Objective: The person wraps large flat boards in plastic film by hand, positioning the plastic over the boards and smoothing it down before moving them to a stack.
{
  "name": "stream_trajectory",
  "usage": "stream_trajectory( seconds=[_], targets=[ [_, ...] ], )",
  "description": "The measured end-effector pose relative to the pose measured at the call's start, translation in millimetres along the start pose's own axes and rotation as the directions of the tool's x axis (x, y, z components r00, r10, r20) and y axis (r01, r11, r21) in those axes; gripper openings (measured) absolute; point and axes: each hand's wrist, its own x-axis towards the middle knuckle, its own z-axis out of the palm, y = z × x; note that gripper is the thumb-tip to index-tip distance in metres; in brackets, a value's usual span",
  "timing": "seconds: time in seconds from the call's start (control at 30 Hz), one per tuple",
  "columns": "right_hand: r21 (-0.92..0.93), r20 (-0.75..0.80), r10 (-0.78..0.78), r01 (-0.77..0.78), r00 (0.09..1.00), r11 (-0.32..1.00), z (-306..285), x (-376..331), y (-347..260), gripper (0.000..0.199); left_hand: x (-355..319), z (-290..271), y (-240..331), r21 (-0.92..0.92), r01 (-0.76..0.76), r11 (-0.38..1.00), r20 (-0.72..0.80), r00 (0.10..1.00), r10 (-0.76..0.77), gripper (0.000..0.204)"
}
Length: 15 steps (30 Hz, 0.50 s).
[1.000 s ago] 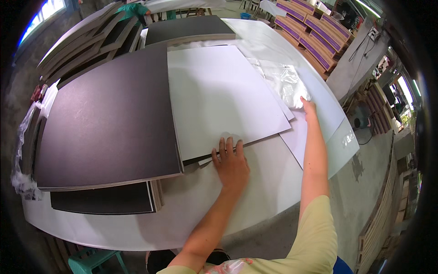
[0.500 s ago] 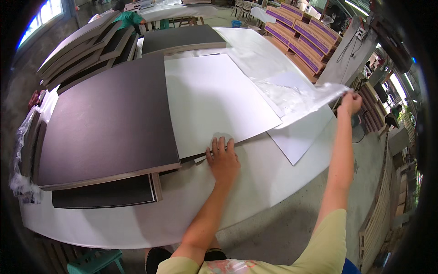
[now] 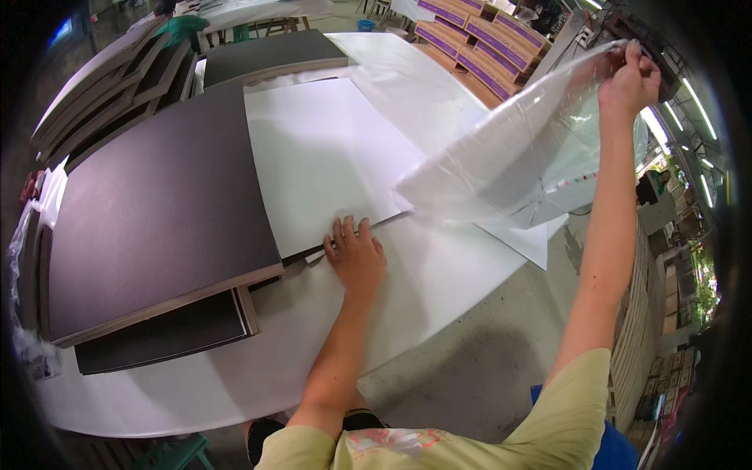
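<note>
My left hand (image 3: 356, 254) lies with fingers spread on the near edge of a white board (image 3: 321, 149), pressing it on the table. Raised high at the right, my right hand (image 3: 629, 82) pinches the corner of a clear plastic bag (image 3: 517, 149). The bag hangs from that grip in a slanting sheet, and its lower left end meets the board's right end. Left of the white board is a stack of large black boards (image 3: 157, 211), overlapping its left side. Part of another white sheet (image 3: 525, 241) shows below the bag at the table's right edge.
More black boards (image 3: 110, 86) lean in a pile at the far left, and another black stack (image 3: 274, 59) lies at the back. Cartons (image 3: 478, 43) are piled beyond the table (image 3: 439, 290). A person in green (image 3: 182, 30) is in the background. A green stool (image 3: 176, 453) stands below.
My right hand has risen and pulled the plastic bag up and to the right, so it now hangs off the table. My left hand stays on the board; the view has shifted a little.
</note>
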Motion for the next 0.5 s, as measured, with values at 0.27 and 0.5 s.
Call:
stream_trajectory(
  seconds=[0.27, 0.5],
  targets=[
    [0.280, 0.017, 0.156, -0.154, 0.988, 0.948, 49, 40, -84, 0.009, 4, -28, 27, -0.918, -0.157, 0.363, -0.056, 0.960, 0.273, 0.075],
    [0.336, 0.019, 0.516, -0.491, 0.856, 0.803, 74, 34, -69, 0.017, 9, 24, -14, -0.973, -0.167, 0.157, -0.136, 0.971, 0.196, 0.064]
  ],
)
